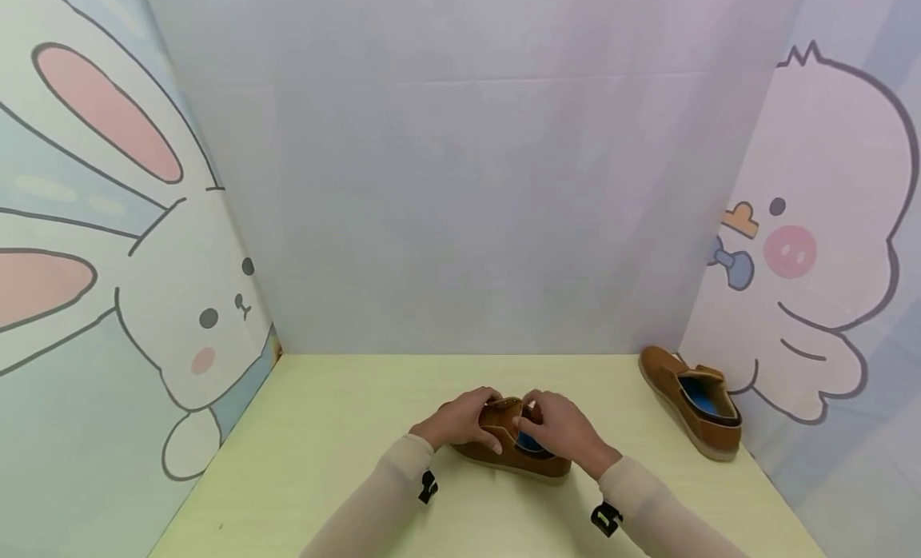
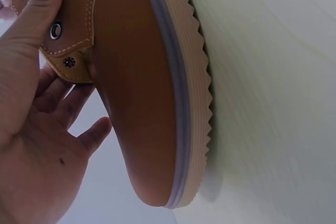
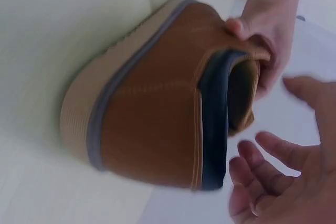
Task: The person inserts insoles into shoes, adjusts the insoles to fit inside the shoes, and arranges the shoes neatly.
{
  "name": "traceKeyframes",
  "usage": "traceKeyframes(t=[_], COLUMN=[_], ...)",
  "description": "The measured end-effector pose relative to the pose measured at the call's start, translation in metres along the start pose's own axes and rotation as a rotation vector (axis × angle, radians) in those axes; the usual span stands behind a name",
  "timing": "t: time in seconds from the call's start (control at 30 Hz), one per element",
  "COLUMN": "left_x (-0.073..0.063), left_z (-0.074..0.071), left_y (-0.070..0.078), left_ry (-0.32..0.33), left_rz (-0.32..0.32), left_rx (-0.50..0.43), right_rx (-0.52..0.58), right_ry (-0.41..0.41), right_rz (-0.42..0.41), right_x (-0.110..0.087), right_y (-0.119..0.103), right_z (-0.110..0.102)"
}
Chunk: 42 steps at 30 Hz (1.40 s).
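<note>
A brown slip-on shoe (image 1: 536,464) with a pale ridged sole and blue lining stands on the table, toe to the left. My left hand (image 1: 460,418) grips its upper over the front part. In the left wrist view the thumb lies across the flap with metal eyelets (image 2: 56,31), fingers on the far side. My right hand (image 1: 564,422) is at the shoe's opening, near the heel. In the right wrist view its fingers are loosely bent, with a gap between them and the dark blue collar (image 3: 214,124); nothing is held there.
A matching brown shoe (image 1: 662,374) stands at the table's right edge, its heel toward me. The pale yellow table (image 1: 338,406) meets a grey back wall (image 1: 460,222) and side walls with a cartoon rabbit (image 1: 187,302) and a cartoon chick (image 1: 827,190).
</note>
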<state>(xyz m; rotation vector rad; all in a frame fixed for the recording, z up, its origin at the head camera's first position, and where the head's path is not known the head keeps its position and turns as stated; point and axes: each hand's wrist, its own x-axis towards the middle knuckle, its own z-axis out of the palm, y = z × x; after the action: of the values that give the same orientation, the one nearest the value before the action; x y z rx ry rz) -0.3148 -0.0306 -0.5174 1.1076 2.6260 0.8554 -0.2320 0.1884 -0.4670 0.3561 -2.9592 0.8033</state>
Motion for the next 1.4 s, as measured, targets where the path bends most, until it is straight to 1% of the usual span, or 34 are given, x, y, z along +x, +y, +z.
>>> traceKeyframes(t=[0.03, 0.1, 0.2, 0.27, 0.33, 0.43, 0.53, 0.67, 0.8, 0.9, 0.97, 1.03, 1.13, 1.27, 1.4], left_x=[0.000, -0.002, -0.005, -0.009, -0.017, -0.032, -0.049, -0.067, -0.080, -0.087, -0.092, -0.095, -0.099, -0.100, -0.100], left_z=[-0.001, -0.004, -0.011, -0.016, -0.021, -0.026, -0.031, -0.038, -0.042, -0.044, -0.045, -0.045, -0.045, -0.045, -0.043], left_y=[-0.001, -0.001, -0.002, -0.001, 0.000, 0.000, -0.002, -0.006, -0.010, -0.013, -0.014, -0.016, -0.018, -0.018, -0.019], left_ry=[0.002, 0.003, -0.006, -0.016, -0.028, -0.035, -0.022, 0.012, 0.042, 0.072, 0.096, 0.115, 0.132, 0.134, 0.136], left_rz=[0.008, 0.026, 0.042, 0.033, 0.012, -0.021, -0.030, -0.012, -0.021, -0.039, -0.044, -0.042, -0.041, -0.042, -0.043], left_rx=[-0.004, -0.007, 0.006, 0.027, 0.038, 0.052, 0.061, 0.093, 0.115, 0.125, 0.133, 0.135, 0.135, 0.142, 0.131], right_rx=[-0.019, -0.059, -0.079, -0.076, -0.063, -0.035, -0.051, -0.108, -0.115, -0.136, -0.144, -0.137, -0.118, -0.134, -0.122], right_ry=[0.000, -0.038, -0.157, -0.230, -0.276, -0.293, -0.268, -0.216, -0.172, -0.114, -0.070, -0.035, 0.007, 0.047, 0.063], right_rz=[-0.002, 0.004, 0.029, 0.044, 0.053, 0.051, 0.055, 0.070, 0.083, 0.091, 0.112, 0.152, 0.224, 0.291, 0.358], right_x=[0.000, 0.002, 0.005, 0.008, 0.009, 0.010, 0.009, 0.007, 0.002, -0.001, -0.002, -0.002, -0.001, 0.000, -0.002], right_y=[0.002, 0.005, 0.009, 0.011, 0.013, 0.017, 0.021, 0.024, 0.024, 0.022, 0.023, 0.025, 0.033, 0.052, 0.074], right_z=[-0.003, -0.006, -0.007, -0.003, 0.002, 0.012, 0.018, 0.023, 0.029, 0.032, 0.030, 0.021, 0.003, -0.027, -0.053])
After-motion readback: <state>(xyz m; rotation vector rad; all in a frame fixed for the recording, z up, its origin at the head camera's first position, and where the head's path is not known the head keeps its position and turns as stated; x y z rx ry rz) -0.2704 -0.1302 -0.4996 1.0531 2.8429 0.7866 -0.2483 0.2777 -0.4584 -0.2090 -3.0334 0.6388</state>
